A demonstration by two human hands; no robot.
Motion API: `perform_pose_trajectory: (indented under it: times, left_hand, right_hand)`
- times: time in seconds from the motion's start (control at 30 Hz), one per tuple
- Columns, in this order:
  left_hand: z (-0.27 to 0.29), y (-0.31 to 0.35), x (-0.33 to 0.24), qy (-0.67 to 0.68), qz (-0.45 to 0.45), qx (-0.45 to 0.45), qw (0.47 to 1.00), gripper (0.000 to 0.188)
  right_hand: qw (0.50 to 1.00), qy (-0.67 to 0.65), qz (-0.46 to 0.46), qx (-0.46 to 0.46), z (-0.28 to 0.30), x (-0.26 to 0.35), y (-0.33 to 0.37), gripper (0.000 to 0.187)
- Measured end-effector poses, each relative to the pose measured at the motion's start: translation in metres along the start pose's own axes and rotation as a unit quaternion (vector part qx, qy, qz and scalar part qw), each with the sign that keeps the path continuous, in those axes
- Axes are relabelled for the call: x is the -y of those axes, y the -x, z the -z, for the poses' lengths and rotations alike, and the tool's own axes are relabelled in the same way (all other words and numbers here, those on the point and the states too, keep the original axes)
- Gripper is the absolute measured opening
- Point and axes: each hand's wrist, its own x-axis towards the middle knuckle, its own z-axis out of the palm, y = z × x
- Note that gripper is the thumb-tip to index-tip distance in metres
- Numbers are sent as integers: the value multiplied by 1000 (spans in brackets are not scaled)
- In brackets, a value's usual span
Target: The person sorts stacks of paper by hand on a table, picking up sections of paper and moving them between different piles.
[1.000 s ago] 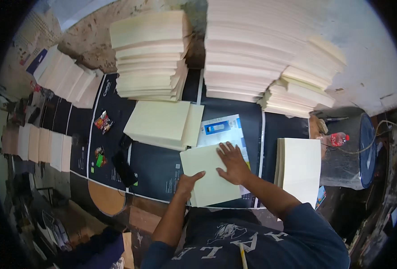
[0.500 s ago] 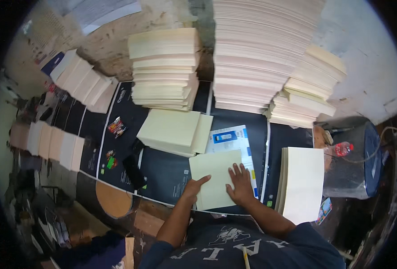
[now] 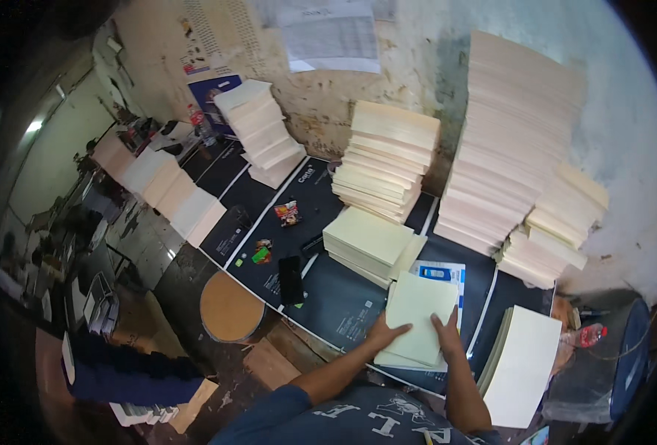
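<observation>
At the front of the desk (image 3: 336,293), left hand (image 3: 385,335) and right hand (image 3: 448,335) each keep a narrow grip on the sheets (image 3: 423,305), thumbs on top. The sheets partly cover a leaflet (image 3: 456,276), just before a cream pile (image 3: 369,233); a phone (image 3: 291,282) lies leftward.

We see white lettering (image 3: 305,173) on the black table covering (image 3: 336,300) and large pale letters (image 3: 383,423) across the dark shirt (image 3: 306,424). Print on the pale wall sheet (image 3: 328,41) is too small for us to read.
</observation>
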Motion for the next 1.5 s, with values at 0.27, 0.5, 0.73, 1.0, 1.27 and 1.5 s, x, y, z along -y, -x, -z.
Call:
perform_pose_trajectory:
  times: [0.27, 0.5, 0.73, 1.0, 1.27, 1.5]
  left_hand:
    - [19, 75, -56, 2, -116, 47, 992, 73]
    - [48, 49, -54, 143, -182, 186, 955, 93]
    - [16, 29, -53, 90, -309, 65, 945, 113]
    - [-3, 2, 7, 74, -324, 63, 941, 121]
    - [19, -8, -13, 76, -218, 87, 969, 97]
    - [23, 5, -25, -6, -136, 111, 985, 70]
  right_hand:
    - [985, -138, 63, 79, 36, 35, 55, 88]
    - [990, 69, 28, 121, 57, 47, 72, 85]
    - [992, 38, 64, 103, 55, -2, 42, 60]
    - [979, 142, 8, 143, 50, 10, 33, 68]
    - [933, 301, -24, 197, 57, 14, 6, 76]
    - [896, 383, 224, -26, -19, 170, 106, 47]
